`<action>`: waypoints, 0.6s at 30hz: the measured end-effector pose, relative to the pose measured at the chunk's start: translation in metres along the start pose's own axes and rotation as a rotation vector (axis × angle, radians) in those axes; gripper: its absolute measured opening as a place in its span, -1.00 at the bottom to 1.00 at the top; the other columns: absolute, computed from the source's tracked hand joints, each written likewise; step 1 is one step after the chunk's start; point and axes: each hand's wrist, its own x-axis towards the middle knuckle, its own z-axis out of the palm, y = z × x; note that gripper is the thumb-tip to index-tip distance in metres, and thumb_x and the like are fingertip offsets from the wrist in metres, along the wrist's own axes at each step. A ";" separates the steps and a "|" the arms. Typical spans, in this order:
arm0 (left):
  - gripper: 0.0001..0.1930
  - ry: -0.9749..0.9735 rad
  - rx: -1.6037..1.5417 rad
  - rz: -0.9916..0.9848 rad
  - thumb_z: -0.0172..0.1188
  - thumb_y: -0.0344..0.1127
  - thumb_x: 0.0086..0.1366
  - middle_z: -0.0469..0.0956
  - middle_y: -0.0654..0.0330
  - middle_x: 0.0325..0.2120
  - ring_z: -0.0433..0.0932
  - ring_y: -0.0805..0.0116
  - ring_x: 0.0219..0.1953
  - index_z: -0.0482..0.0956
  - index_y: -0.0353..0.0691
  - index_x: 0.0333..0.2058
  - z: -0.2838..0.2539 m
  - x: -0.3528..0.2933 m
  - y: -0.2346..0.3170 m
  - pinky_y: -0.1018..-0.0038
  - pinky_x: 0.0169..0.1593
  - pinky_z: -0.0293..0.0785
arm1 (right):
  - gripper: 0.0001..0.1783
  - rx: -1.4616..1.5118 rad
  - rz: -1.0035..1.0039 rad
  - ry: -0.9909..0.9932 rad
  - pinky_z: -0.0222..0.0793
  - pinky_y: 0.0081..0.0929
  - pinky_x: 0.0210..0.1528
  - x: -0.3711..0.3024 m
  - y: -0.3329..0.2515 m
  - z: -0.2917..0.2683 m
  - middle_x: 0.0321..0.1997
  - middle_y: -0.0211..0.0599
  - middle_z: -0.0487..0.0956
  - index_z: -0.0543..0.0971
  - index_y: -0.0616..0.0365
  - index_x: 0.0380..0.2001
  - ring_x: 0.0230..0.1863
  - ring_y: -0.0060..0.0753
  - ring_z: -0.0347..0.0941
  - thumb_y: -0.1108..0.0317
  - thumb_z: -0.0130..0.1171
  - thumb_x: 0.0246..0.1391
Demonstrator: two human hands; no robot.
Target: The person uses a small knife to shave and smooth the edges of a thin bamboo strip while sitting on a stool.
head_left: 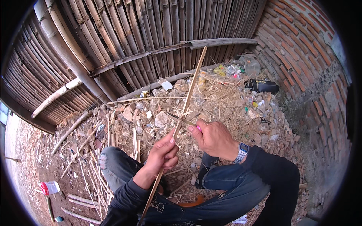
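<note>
My left hand point(163, 155) is closed round a long, thin bamboo strip point(193, 83). The strip slants from low beside my left forearm up toward the bamboo wall. In my right hand point(216, 138) is a knife point(188, 122), gripped with the thumb toward the strip. A bit of pink shows at its handle; the rest of the handle is hidden by the fingers. The blade lies across the strip just above my left hand and touches it. A metal-banded watch point(242, 151) is on my right wrist.
I sit with bent legs in jeans point(233, 180) on rubble and straw. More bamboo strips point(98, 175) lie at my left, near a red-and-white tub point(49, 187). A bamboo wall point(151, 34) stands ahead, a brick wall point(301, 56) at right. Litter and a black object point(263, 86) lie between.
</note>
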 end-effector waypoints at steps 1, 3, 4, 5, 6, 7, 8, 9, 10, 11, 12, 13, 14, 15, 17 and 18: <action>-0.48 0.005 0.008 0.003 -0.14 -0.21 0.64 0.04 0.41 -0.68 0.02 0.57 -0.78 0.13 0.16 0.51 0.001 0.000 0.000 0.59 -0.67 -0.03 | -0.48 0.000 0.015 0.005 0.45 0.06 -0.51 0.003 0.001 -0.001 -0.71 0.11 0.52 0.54 0.31 -0.40 -0.61 0.26 0.54 0.03 -0.02 0.44; -0.48 0.015 0.024 0.008 -0.14 -0.21 0.64 0.03 0.41 -0.67 0.00 0.57 -0.77 0.12 0.15 0.51 0.001 -0.001 0.000 0.59 -0.66 -0.04 | -0.49 -0.020 0.018 0.024 0.46 0.07 -0.50 0.005 0.002 0.003 -0.71 0.09 0.52 0.54 0.30 -0.40 -0.61 0.26 0.55 0.03 -0.01 0.43; -0.47 0.036 0.058 0.027 -0.12 -0.22 0.64 0.02 0.41 -0.67 -0.01 0.58 -0.76 0.12 0.13 0.51 0.002 -0.001 0.000 0.59 -0.65 -0.03 | -0.49 -0.028 0.020 0.034 0.47 0.08 -0.50 0.006 0.001 0.005 -0.71 0.08 0.53 0.54 0.30 -0.40 -0.61 0.27 0.55 0.03 -0.01 0.43; -0.47 0.058 0.092 0.045 -0.11 -0.22 0.64 0.02 0.41 -0.67 -0.02 0.58 -0.75 0.12 0.10 0.51 0.002 -0.001 -0.002 0.59 -0.65 -0.03 | -0.49 -0.053 0.005 0.045 0.48 0.07 -0.50 0.008 0.001 0.006 -0.71 0.07 0.53 0.55 0.29 -0.40 -0.61 0.25 0.56 0.03 0.00 0.42; -0.46 0.079 0.126 0.064 -0.09 -0.23 0.64 0.01 0.42 -0.66 -0.03 0.59 -0.74 0.12 0.08 0.51 0.003 -0.001 -0.003 0.58 -0.64 -0.03 | -0.49 -0.077 -0.009 0.057 0.48 0.07 -0.51 0.009 0.002 0.007 -0.71 0.06 0.54 0.55 0.29 -0.40 -0.61 0.24 0.56 0.02 0.01 0.42; -0.46 0.092 0.179 0.109 -0.08 -0.25 0.63 0.03 0.42 -0.66 -0.02 0.60 -0.73 0.13 0.04 0.51 0.002 0.000 -0.007 0.59 -0.63 -0.01 | -0.49 -0.101 -0.022 0.066 0.49 0.07 -0.52 0.011 0.003 0.010 -0.71 0.05 0.54 0.55 0.28 -0.40 -0.61 0.23 0.57 0.01 0.01 0.41; -0.46 0.105 0.232 0.155 -0.06 -0.27 0.63 0.05 0.43 -0.66 -0.01 0.61 -0.72 0.13 0.00 0.51 0.000 0.000 -0.012 0.59 -0.62 0.00 | -0.50 -0.148 -0.032 0.074 0.49 0.05 -0.53 0.012 0.004 0.014 -0.71 0.05 0.54 0.55 0.27 -0.41 -0.61 0.21 0.57 0.01 0.03 0.41; -0.45 0.118 0.285 0.200 -0.04 -0.28 0.62 0.07 0.44 -0.66 0.00 0.62 -0.71 0.14 -0.04 0.51 -0.002 0.000 -0.017 0.60 -0.61 0.02 | -0.50 -0.195 -0.043 0.082 0.49 0.04 -0.53 0.012 0.006 0.018 -0.71 0.05 0.54 0.55 0.27 -0.41 -0.62 0.20 0.57 0.01 0.04 0.40; -0.45 0.140 0.326 0.207 -0.03 -0.30 0.62 0.10 0.45 -0.66 0.02 0.64 -0.71 0.14 -0.08 0.50 -0.003 0.000 -0.019 0.59 -0.61 0.04 | -0.50 -0.242 -0.051 0.090 0.49 0.02 -0.54 0.013 0.007 0.021 -0.71 0.04 0.53 0.55 0.26 -0.42 -0.62 0.18 0.57 0.01 0.05 0.40; -0.45 0.161 0.366 0.213 -0.02 -0.32 0.61 0.13 0.46 -0.66 0.04 0.65 -0.70 0.15 -0.11 0.50 -0.003 -0.001 -0.022 0.59 -0.60 0.06 | -0.50 -0.275 -0.042 0.072 0.50 0.02 -0.54 0.013 0.008 0.022 -0.71 0.03 0.54 0.55 0.25 -0.42 -0.61 0.16 0.58 -0.01 0.05 0.39; -0.45 0.182 0.407 0.219 -0.01 -0.34 0.61 0.16 0.47 -0.66 0.07 0.67 -0.70 0.15 -0.15 0.49 -0.003 -0.001 -0.024 0.59 -0.60 0.08 | -0.49 -0.308 -0.032 0.053 0.51 0.01 -0.55 0.013 0.008 0.023 -0.71 0.01 0.55 0.56 0.24 -0.42 -0.61 0.15 0.59 -0.02 0.06 0.39; -0.45 0.206 0.460 0.233 -0.01 -0.34 0.61 0.18 0.48 -0.66 0.09 0.68 -0.69 0.15 -0.16 0.49 -0.003 -0.001 -0.025 0.59 -0.59 0.09 | -0.48 -0.339 -0.023 0.035 0.51 0.01 -0.56 0.012 0.008 0.024 -0.71 0.00 0.55 0.56 0.24 -0.41 -0.60 0.13 0.60 -0.04 0.06 0.38; -0.45 0.230 0.513 0.246 -0.01 -0.35 0.61 0.20 0.49 -0.65 0.11 0.69 -0.68 0.15 -0.17 0.49 -0.002 -0.001 -0.027 0.59 -0.59 0.11 | -0.47 -0.356 -0.030 0.047 0.51 0.01 -0.57 0.013 0.008 0.025 -0.71 0.00 0.55 0.56 0.24 -0.41 -0.60 0.13 0.60 -0.05 0.04 0.39; -0.45 0.252 0.565 0.259 -0.01 -0.36 0.61 0.22 0.50 -0.65 0.13 0.70 -0.67 0.15 -0.18 0.49 -0.002 -0.001 -0.028 0.59 -0.58 0.12 | -0.46 -0.372 -0.036 0.059 0.51 0.00 -0.57 0.014 0.008 0.024 -0.71 -0.01 0.55 0.55 0.24 -0.42 -0.61 0.12 0.60 -0.06 0.03 0.40; -0.45 0.225 0.690 0.246 -0.01 -0.37 0.60 0.22 0.50 -0.65 0.15 0.72 -0.66 0.15 -0.16 0.49 -0.005 -0.002 -0.036 0.60 -0.57 0.14 | -0.46 -0.428 -0.005 0.116 0.50 -0.02 -0.60 0.024 0.015 0.023 -0.72 -0.04 0.54 0.55 0.23 -0.41 -0.62 0.07 0.61 -0.07 0.02 0.41; -0.45 0.215 0.754 0.241 -0.02 -0.37 0.60 0.23 0.50 -0.65 0.16 0.72 -0.65 0.15 -0.15 0.49 -0.006 -0.004 -0.038 0.60 -0.57 0.15 | -0.46 -0.468 0.032 0.162 0.51 -0.05 -0.61 0.038 0.026 0.018 -0.73 -0.08 0.54 0.55 0.23 -0.40 -0.63 0.02 0.61 -0.07 0.02 0.41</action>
